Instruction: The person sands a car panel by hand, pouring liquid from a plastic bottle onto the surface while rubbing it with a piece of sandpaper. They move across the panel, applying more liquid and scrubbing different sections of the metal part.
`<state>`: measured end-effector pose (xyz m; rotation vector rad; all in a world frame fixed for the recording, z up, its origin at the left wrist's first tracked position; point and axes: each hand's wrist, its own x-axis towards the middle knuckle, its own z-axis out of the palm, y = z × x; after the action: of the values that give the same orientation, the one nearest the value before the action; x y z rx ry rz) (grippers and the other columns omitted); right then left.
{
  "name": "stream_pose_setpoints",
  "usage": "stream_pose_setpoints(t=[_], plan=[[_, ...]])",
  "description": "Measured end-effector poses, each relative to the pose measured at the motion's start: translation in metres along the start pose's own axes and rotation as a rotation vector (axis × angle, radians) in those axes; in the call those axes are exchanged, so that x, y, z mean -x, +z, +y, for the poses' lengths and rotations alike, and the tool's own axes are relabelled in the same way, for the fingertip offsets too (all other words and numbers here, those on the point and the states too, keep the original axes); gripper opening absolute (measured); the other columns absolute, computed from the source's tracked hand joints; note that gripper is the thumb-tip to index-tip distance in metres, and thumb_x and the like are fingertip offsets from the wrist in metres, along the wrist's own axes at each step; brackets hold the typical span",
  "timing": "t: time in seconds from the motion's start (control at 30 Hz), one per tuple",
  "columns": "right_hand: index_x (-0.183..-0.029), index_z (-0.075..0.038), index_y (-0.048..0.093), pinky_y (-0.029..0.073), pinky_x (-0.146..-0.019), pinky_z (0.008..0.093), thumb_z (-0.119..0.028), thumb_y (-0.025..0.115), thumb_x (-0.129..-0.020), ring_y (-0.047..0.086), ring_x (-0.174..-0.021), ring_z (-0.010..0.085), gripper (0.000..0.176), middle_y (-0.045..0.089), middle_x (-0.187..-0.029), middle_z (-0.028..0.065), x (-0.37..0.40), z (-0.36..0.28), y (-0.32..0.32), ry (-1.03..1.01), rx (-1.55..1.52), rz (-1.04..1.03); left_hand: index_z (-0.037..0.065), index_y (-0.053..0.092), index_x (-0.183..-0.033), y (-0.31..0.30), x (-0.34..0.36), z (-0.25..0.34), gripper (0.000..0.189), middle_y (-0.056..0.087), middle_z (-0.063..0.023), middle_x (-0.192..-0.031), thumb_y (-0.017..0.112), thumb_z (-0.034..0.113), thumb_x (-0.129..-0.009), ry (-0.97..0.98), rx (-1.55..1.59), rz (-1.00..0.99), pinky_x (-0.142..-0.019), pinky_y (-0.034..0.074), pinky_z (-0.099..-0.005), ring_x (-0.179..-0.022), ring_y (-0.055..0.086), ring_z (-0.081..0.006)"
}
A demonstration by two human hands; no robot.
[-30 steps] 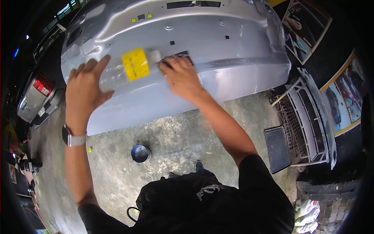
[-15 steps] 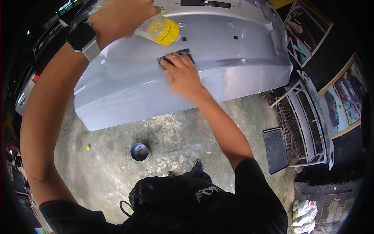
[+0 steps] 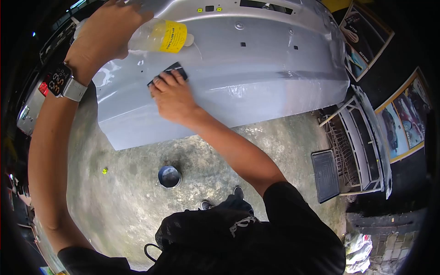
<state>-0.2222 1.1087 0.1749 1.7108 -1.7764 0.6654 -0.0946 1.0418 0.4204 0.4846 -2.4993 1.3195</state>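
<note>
The left hand (image 3: 107,30), in the upper left of the frame, is closed around the body of a clear plastic bottle with a yellow label (image 3: 158,37). The bottle lies almost level, its pale nozzle pointing right above the large silver-grey car body panel (image 3: 266,68) that fills the top of the frame. A smartwatch with a light strap (image 3: 64,82) sits on the left wrist.

Just below the bottle, the right hand (image 3: 173,98) lies on a small dark rectangular pad (image 3: 172,71), fingers curled over its near edge and holding it flat against the panel's left part. Only the pad's far end shows beyond the fingertips. The panel looks wet and glossy around it.

Under the panel is a rough concrete floor (image 3: 137,211), with a small round blue container (image 3: 169,176) standing on it at lower centre. On the right of the frame, a black ribbed mat (image 3: 326,175) lies beside a white metal rack (image 3: 362,137).
</note>
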Motion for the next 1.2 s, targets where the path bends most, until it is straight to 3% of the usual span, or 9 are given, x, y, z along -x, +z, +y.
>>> stream_pose_setpoints(t=[0.13,0.27,0.33,0.5,0.53,0.7,0.83,1.03,1.2], plan=[[-0.132,-0.010,0.068,0.032,-0.121,0.0520,-0.021,0.057,-0.100,0.050,-0.137,0.0287,0.036,0.060,-0.143,0.0104,0.021,0.028,-0.022,-0.058,0.002,-0.028,0.020,0.061,-0.143,0.000,0.019,-0.005,0.098,0.069,-0.0088,-0.132,0.096,0.005,-0.052,-0.085,0.126,-0.055,-0.113,0.048,-0.0379,-0.114,0.068,-0.0277],[-0.134,-0.013,0.069,0.039,-0.116,0.0441,-0.025,0.052,-0.104,0.056,-0.130,0.0304,0.037,0.064,-0.139,0.0103,0.096,0.148,-0.090,0.219,0.207,0.062,0.018,0.063,-0.140,0.053,0.083,-0.030,0.090,0.070,-0.0099,-0.125,0.092,0.005,-0.056,-0.105,0.228,0.173,-0.106,0.052,-0.0416,-0.107,0.070,-0.0306],[-0.133,-0.014,0.070,0.037,-0.118,0.0452,-0.024,0.055,-0.103,0.056,-0.130,0.0294,0.036,0.064,-0.139,0.0100,0.129,0.189,-0.108,0.361,0.204,0.083,0.018,0.061,-0.141,0.059,0.110,-0.034,0.092,0.069,-0.0095,-0.125,0.092,0.005,-0.055,-0.190,0.320,0.077,-0.108,0.050,-0.0423,-0.109,0.069,-0.0321],[-0.134,-0.009,0.068,0.029,-0.121,0.0543,-0.023,0.053,-0.101,0.053,-0.135,0.0338,0.039,0.065,-0.139,0.0130,0.097,0.109,-0.056,0.274,0.171,0.181,0.015,0.063,-0.138,0.054,0.154,-0.019,0.090,0.071,-0.0103,-0.115,0.090,0.008,-0.053,-0.391,0.632,0.061,-0.101,0.053,-0.0439,-0.101,0.069,-0.0342],[-0.140,-0.015,0.065,0.027,-0.123,0.0520,-0.027,0.054,-0.103,0.049,-0.141,0.0305,0.040,0.061,-0.146,0.0092,0.086,0.082,-0.037,0.237,0.184,0.117,0.017,0.061,-0.141,0.059,0.156,-0.018,0.093,0.071,-0.0090,-0.122,0.090,0.006,-0.054,-0.391,0.657,0.037,-0.095,0.058,-0.0426,-0.104,0.071,-0.0332],[-0.135,-0.010,0.067,0.027,-0.123,0.0496,-0.024,0.055,-0.101,0.050,-0.140,0.0254,0.038,0.062,-0.143,0.0053,0.039,-0.030,0.000,-0.020,-0.006,0.053,0.015,0.062,-0.139,0.051,0.142,0.015,0.090,0.072,-0.0118,-0.119,0.090,0.009,-0.054,-0.375,0.775,0.091,-0.094,0.057,-0.0424,-0.103,0.073,-0.0339],[-0.139,-0.015,0.065,0.027,-0.125,0.0477,-0.025,0.049,-0.106,0.047,-0.144,0.0240,0.038,0.060,-0.148,0.0056,0.060,0.028,-0.032,0.016,0.062,-0.057,0.014,0.064,-0.137,0.048,0.150,0.027,0.087,0.073,-0.0150,-0.117,0.090,0.012,-0.054,-0.394,0.818,0.119,-0.089,0.059,-0.0425,-0.102,0.073,-0.0359],[-0.136,-0.013,0.067,0.034,-0.119,0.0522,-0.025,0.049,-0.105,0.054,-0.136,0.0326,0.038,0.066,-0.138,0.0102,0.155,0.216,-0.117,0.351,0.242,0.119,0.014,0.062,-0.141,0.048,0.232,0.029,0.091,0.072,-0.0181,-0.118,0.090,0.014,-0.055,-0.497,0.751,0.037,-0.092,0.058,-0.0461,-0.105,0.072,-0.0388],[-0.138,-0.011,0.065,0.031,-0.122,0.0527,-0.023,0.050,-0.105,0.053,-0.138,0.0330,0.039,0.064,-0.142,0.0121,0.114,0.122,-0.057,0.206,0.167,0.190,0.016,0.061,-0.141,0.028,0.237,0.034,0.090,0.072,-0.0165,-0.119,0.090,0.016,-0.056,-0.515,0.731,0.010,-0.091,0.058,-0.0459,-0.104,0.073,-0.0383]])
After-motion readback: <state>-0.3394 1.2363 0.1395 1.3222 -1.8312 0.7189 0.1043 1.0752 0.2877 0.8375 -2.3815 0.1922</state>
